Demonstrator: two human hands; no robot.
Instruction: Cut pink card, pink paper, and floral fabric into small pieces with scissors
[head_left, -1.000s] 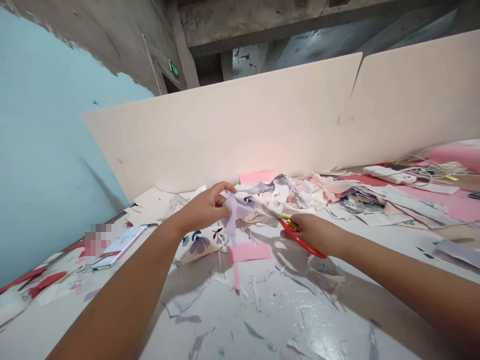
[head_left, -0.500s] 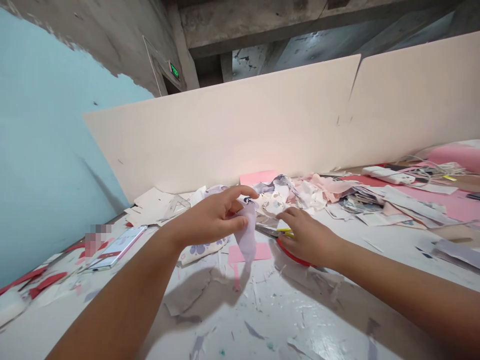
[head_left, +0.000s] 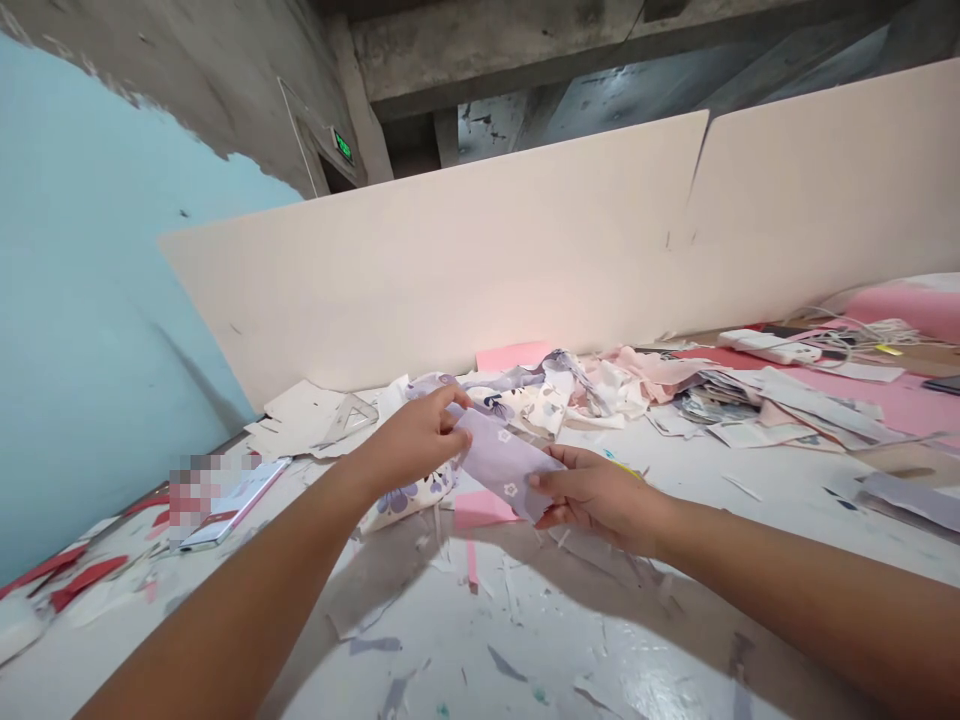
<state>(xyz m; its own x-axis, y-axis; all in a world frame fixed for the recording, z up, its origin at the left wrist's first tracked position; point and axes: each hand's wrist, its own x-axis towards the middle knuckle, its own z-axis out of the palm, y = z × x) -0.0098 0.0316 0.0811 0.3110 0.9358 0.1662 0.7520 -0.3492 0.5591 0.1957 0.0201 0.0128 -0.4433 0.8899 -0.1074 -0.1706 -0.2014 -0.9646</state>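
Note:
A lilac piece of cloth or paper with small white flowers [head_left: 495, 462] is stretched between my hands above the table. My left hand [head_left: 416, 440] pinches its upper left end between thumb and fingers. At the lower right end, my right hand [head_left: 592, 495] grips it with the thumb on top. Under the piece lies a pink paper rectangle [head_left: 480, 508]. Beside my left hand is a cream floral piece with purple flowers [head_left: 412, 497]. Behind my right hand a yellow bit of the scissors [head_left: 628, 468] shows; the rest is hidden.
Crumpled floral scraps [head_left: 555, 390] pile along the pale partition [head_left: 450, 280]. A phone [head_left: 236, 505] and a clear set square [head_left: 351, 418] lie to the left. A power strip [head_left: 769, 346] with cables sits at the back right. Small offcuts litter the white table [head_left: 570, 640].
My right hand has let go of the scissors and taken hold of the lilac piece's free end. The piece, hanging from my left hand before, is now spread out between both hands.

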